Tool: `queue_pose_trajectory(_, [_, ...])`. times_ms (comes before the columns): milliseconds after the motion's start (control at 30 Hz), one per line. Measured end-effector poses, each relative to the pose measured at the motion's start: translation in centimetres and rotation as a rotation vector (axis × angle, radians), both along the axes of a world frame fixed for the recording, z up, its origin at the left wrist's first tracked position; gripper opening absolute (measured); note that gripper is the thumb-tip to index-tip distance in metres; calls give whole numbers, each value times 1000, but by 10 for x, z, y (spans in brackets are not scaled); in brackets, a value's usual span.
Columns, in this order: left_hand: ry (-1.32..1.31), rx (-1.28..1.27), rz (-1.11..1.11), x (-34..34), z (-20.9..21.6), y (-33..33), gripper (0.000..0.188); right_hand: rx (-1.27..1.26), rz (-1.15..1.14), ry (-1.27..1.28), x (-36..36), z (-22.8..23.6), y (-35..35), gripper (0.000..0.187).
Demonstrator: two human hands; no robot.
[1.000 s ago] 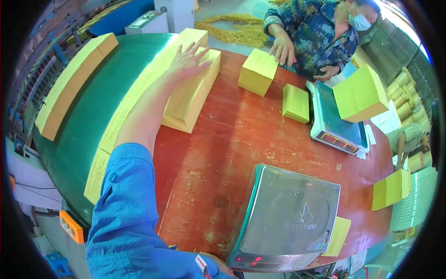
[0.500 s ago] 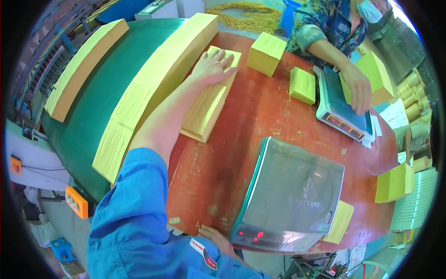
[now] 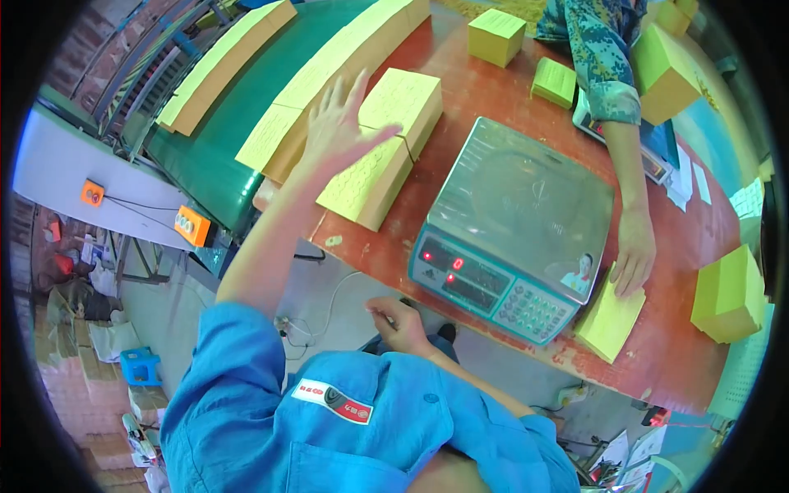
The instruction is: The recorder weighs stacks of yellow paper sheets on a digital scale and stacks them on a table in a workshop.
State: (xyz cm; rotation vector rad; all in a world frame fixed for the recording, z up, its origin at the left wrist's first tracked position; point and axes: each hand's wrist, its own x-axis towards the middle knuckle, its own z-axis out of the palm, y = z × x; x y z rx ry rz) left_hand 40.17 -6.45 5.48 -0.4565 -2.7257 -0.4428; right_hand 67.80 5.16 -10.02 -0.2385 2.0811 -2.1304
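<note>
Two blocks of yellow paper [image 3: 355, 185] lie end to end on the red table, a dark gap between them. Over their left side is my left hand [image 3: 341, 127], fingers spread and thumb reaching across the gap; whether it touches the paper I cannot tell. My right hand [image 3: 400, 324] is in front of my body, just off the table's front edge, with its fingers curled and nothing visible in them. Right of the blocks sits a digital scale [image 3: 526, 197] with a bare metal plate. A co-worker's hand [image 3: 634, 251] rests on a thin yellow paper stack [image 3: 610, 320] beside it.
Long rows of yellow paper blocks [image 3: 329, 86] stand on the green belt [image 3: 201, 168] at left. A second scale [image 3: 657, 156] and more yellow blocks [image 3: 497, 37] occupy the table's far right. Orange switch boxes [image 3: 191, 226] hang at the belt's near end.
My view has shifted. My left hand has lifted from pressing on the paper and spread its fingers. My right hand has left the table edge. The co-worker's hand moved from the far scale to the thin stack.
</note>
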Motion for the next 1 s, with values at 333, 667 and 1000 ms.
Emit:
queue_pose_trajectory(333, [-277,-226,195,110,-46,-26,96,-500,157,-583,-7,-66,-2,40])
queue_pose_trajectory(667, [-485,1116,126,242,-57,-86,88,-445,317,-98,-16,8,-16,68])
queue_pose_trajectory(1000, [-1043,2211,-603,173,2,85,70,702,-364,786,-36,188,121,82])
